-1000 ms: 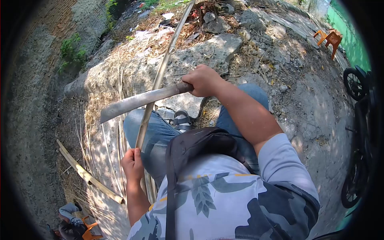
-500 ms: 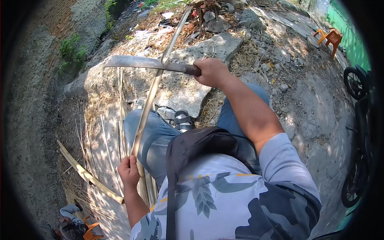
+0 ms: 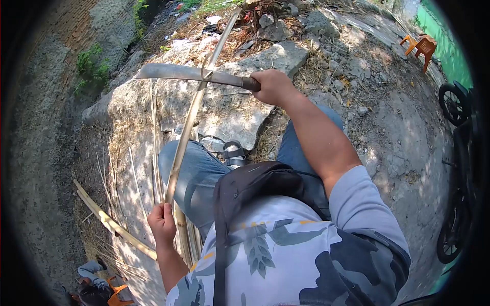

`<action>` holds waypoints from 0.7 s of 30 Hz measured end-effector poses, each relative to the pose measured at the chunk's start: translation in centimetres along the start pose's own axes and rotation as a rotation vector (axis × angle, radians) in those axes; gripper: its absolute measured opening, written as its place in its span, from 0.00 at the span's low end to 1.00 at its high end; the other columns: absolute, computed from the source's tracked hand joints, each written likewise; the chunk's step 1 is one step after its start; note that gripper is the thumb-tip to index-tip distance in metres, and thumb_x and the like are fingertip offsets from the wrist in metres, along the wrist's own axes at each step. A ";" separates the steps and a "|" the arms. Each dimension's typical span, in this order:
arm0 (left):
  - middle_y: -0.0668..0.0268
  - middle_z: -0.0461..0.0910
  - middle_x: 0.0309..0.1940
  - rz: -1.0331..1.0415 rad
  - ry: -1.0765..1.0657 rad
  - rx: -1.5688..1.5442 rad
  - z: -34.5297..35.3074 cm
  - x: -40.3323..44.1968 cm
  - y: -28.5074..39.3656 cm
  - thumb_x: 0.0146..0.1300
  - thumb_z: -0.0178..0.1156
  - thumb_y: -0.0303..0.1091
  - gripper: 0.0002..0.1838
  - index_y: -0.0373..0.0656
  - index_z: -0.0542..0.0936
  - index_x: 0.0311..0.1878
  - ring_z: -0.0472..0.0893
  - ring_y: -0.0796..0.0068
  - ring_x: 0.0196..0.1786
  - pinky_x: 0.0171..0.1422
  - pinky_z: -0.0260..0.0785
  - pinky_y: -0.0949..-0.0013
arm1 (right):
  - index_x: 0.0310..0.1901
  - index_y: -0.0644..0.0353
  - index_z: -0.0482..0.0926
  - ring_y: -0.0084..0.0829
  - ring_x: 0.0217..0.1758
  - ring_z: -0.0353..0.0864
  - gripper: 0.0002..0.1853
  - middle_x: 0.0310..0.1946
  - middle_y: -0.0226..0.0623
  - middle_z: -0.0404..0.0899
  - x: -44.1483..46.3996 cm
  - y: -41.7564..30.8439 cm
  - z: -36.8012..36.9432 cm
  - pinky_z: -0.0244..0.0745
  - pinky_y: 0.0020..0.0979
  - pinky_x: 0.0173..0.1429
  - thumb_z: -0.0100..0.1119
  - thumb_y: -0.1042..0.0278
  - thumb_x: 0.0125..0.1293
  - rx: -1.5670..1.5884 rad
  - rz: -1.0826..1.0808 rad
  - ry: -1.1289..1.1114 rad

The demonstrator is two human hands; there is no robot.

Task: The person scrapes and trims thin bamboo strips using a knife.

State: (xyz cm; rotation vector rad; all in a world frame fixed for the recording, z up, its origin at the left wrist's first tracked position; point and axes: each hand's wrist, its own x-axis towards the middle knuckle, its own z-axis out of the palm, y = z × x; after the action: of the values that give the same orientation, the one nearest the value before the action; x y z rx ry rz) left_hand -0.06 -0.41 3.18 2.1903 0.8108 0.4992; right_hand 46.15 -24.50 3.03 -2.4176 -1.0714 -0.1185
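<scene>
My right hand (image 3: 275,87) is closed around the dark handle of a machete (image 3: 171,72). Its long, broad blade points left and crosses a bamboo strip (image 3: 186,137). A thin curled shaving (image 3: 205,62) stands up where the blade meets the strip. The lower end of the strip is pinched in my left hand (image 3: 162,224), thumb on top. From there the strip slants up and away past my left knee, its far end near the rubble. Beneath my left hand, more bamboo pieces (image 3: 181,232) lie along my leg, partly hidden.
A thick split bamboo piece (image 3: 115,224) and several thin strips lie on the ground to the left. Ahead is a concrete slab (image 3: 278,58) with rubble. A motorcycle (image 3: 454,178) and orange chairs (image 3: 423,50) stand at the right. Another person (image 3: 94,285) sits at lower left.
My left hand has shifted slightly down and left with the strip. The machete has moved slightly right, its handle end tipping lower. The shaving at the blade now stands taller.
</scene>
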 end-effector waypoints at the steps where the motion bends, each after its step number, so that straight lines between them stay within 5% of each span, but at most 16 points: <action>1: 0.72 0.73 0.18 -0.001 0.019 0.012 0.3 0.2 0.0 0.79 0.59 0.36 0.18 0.34 0.80 0.32 0.66 0.84 0.25 0.29 0.59 0.70 | 0.40 0.49 0.84 0.48 0.46 0.88 0.11 0.36 0.42 0.87 0.1 -0.1 0.0 0.81 0.52 0.51 0.68 0.59 0.56 0.016 0.011 -0.004; 11: 0.67 0.73 0.18 0.047 0.108 0.034 2.4 0.2 -1.0 0.80 0.60 0.39 0.21 0.34 0.79 0.30 0.67 0.81 0.24 0.29 0.61 0.68 | 0.42 0.51 0.85 0.50 0.46 0.88 0.13 0.38 0.45 0.88 0.0 -0.8 -0.6 0.82 0.51 0.52 0.68 0.56 0.60 0.067 0.022 -0.015; 14: 0.66 0.72 0.18 0.028 0.083 0.054 2.4 0.1 -0.7 0.79 0.60 0.39 0.21 0.35 0.79 0.30 0.67 0.80 0.24 0.28 0.61 0.67 | 0.43 0.53 0.86 0.51 0.45 0.88 0.15 0.37 0.46 0.87 0.1 0.0 0.3 0.80 0.48 0.51 0.71 0.53 0.59 0.334 0.027 -0.181; 21: 0.73 0.70 0.16 -0.012 0.069 -0.040 2.7 0.4 -0.8 0.79 0.61 0.41 0.21 0.36 0.78 0.31 0.65 0.85 0.23 0.27 0.57 0.71 | 0.44 0.55 0.87 0.50 0.45 0.88 0.18 0.36 0.46 0.87 -0.2 -0.1 0.7 0.80 0.45 0.51 0.73 0.51 0.59 0.336 0.036 -0.152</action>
State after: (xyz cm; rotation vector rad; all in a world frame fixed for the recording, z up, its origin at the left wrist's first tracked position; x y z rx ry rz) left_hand 1.41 -1.09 0.82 2.1404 0.8430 0.5828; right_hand 45.85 -24.25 2.41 -2.1653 -1.0207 0.2429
